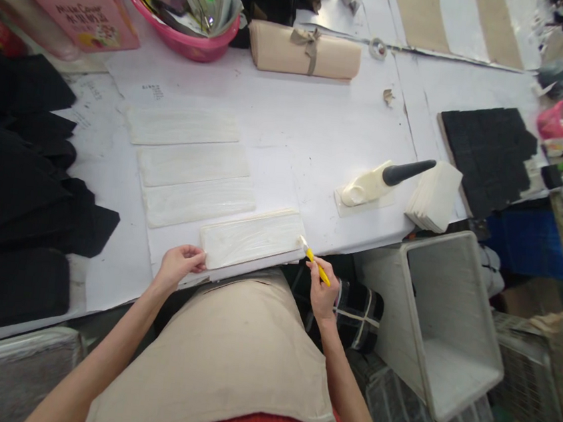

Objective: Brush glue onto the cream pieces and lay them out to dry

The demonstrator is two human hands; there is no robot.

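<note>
A stack of white rectangular strips point(253, 236) lies at the table's front edge, its top face streaked with something wet. At its left end my left hand point(182, 266) pinches the corner between thumb and fingers. My right hand point(322, 288) is closed round a small brush with a yellow handle point(317, 262); the bristles touch the stack's right end. Behind the stack lie several separate pale strips, the nearest one point(199, 201) glossy on top. To the right a cream-coated bottle with a black nozzle point(367, 184) lies on a small pale piece.
Black fabric pieces point(28, 177) cover the left side. At the back are a pink basin point(198, 48) of small items and a tied beige roll point(278, 48). White pieces point(434, 197) are stacked right, above a large grey bin point(415, 319) beside the table edge.
</note>
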